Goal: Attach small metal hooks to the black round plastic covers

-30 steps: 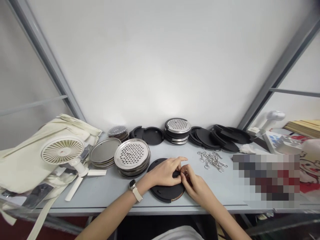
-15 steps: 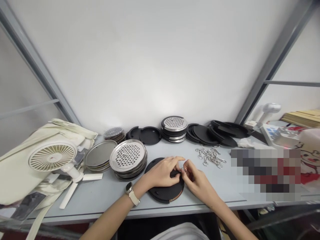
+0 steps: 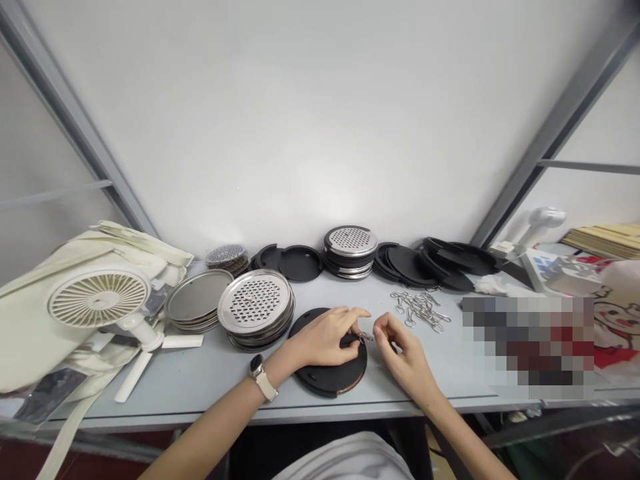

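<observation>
A black round disc (image 3: 327,377) lies flat on the grey table (image 3: 210,387) in front of me. My left hand (image 3: 325,337) rests on top of it, fingers curled, pinching a small metal hook (image 3: 365,338) at the disc's right edge. My right hand (image 3: 403,350) sits just right of that hook, fingers curled, its fingertips close to the hook without clearly gripping it. A watch is on my left wrist.
A pile of loose metal hooks (image 3: 420,308) lies right of my hands. Stacks of perforated steel plates (image 3: 255,307), plain steel plates (image 3: 197,307) and black discs (image 3: 430,267) line the back. A white fan (image 3: 100,300) on cloth bags sits left.
My right hand has drawn slightly to the right, away from the hook, while my left hand keeps hold of it on the disc. The camera view shifted a little.
</observation>
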The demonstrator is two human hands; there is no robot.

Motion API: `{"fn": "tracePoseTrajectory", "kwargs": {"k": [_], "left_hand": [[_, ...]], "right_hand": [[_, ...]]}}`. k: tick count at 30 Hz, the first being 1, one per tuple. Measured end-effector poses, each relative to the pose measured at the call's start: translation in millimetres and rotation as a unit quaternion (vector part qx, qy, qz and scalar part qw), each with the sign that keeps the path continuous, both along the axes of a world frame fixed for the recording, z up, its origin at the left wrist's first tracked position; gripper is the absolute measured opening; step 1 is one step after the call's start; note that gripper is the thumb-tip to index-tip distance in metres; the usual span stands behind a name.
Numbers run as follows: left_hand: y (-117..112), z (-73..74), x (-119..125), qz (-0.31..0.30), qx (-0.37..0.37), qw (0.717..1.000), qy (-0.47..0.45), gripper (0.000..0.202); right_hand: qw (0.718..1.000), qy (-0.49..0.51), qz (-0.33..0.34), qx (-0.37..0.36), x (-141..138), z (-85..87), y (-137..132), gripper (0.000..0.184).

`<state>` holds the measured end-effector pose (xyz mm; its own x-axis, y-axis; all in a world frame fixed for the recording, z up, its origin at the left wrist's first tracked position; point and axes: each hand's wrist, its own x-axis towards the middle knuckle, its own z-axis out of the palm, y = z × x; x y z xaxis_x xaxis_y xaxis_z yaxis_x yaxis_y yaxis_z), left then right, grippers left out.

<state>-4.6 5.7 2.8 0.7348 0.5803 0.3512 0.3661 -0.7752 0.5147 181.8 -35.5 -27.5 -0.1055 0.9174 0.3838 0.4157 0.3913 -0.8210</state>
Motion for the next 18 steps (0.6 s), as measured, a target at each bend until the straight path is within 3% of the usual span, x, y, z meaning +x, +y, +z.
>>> {"fn": "tracePoseTrajectory", "kwargs": {"k": [8, 18], "left_hand": [[-1.2, 4.0, -1.0, -0.004, 0.010, 1.000, -0.003, 0.047], [0.8, 3.8, -1.0, -0.009, 0.004, 1.000, 0.006, 0.039]], "right_hand": [[0.995, -0.088, 0.030, 0.037, -5.7, 4.4, 0.2, 0.010], [0.997, -0.060, 0.049, 0.004, -4.0, -0.3, 4.2, 0.012]]}}
